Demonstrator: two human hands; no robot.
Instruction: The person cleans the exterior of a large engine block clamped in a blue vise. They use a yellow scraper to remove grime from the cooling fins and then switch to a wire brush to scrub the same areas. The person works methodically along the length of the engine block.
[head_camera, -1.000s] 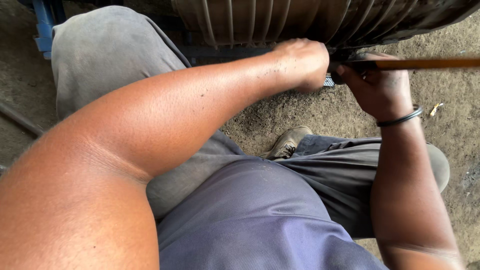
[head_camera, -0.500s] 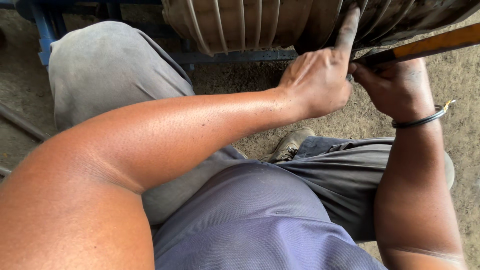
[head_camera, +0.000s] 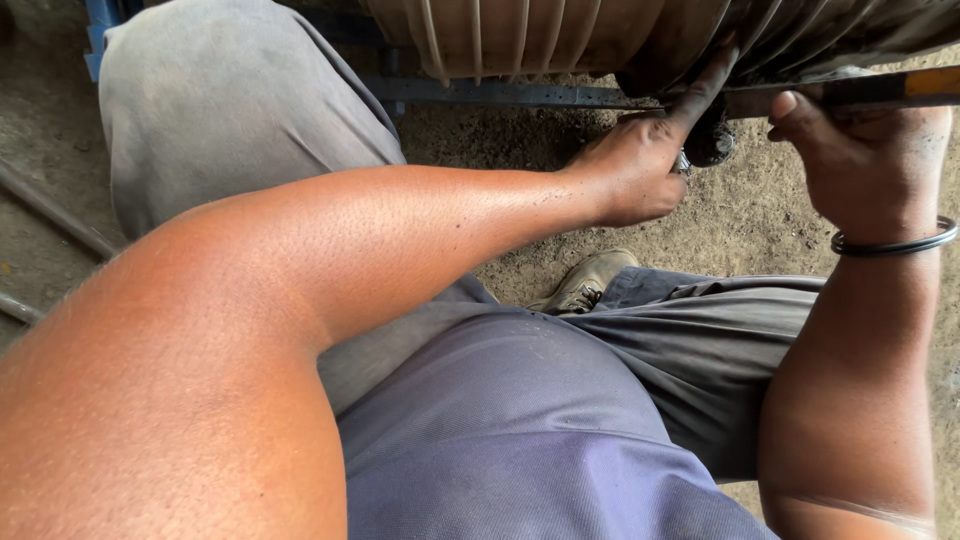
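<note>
- My right hand (head_camera: 865, 160) is clenched around the tool handle (head_camera: 850, 92), directly beneath the ribbed housing (head_camera: 560, 35).
- My left hand (head_camera: 645, 165) grips nothing; its forefinger touches the housing's lower edge.
- Bare dirt floor (head_camera: 770, 215) lies below the housing.

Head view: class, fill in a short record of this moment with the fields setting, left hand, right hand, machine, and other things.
setting: bare dirt ground, person seated low, seen from above
left hand: left hand with its forefinger stretched up against the ribbed housing
right hand: right hand closed around a long tool with an orange handle, held level under the housing
machine: grimy, ribbed, rounded casing on a blue frame
other things: black wristband, worn shoe, grey trousers
</note>
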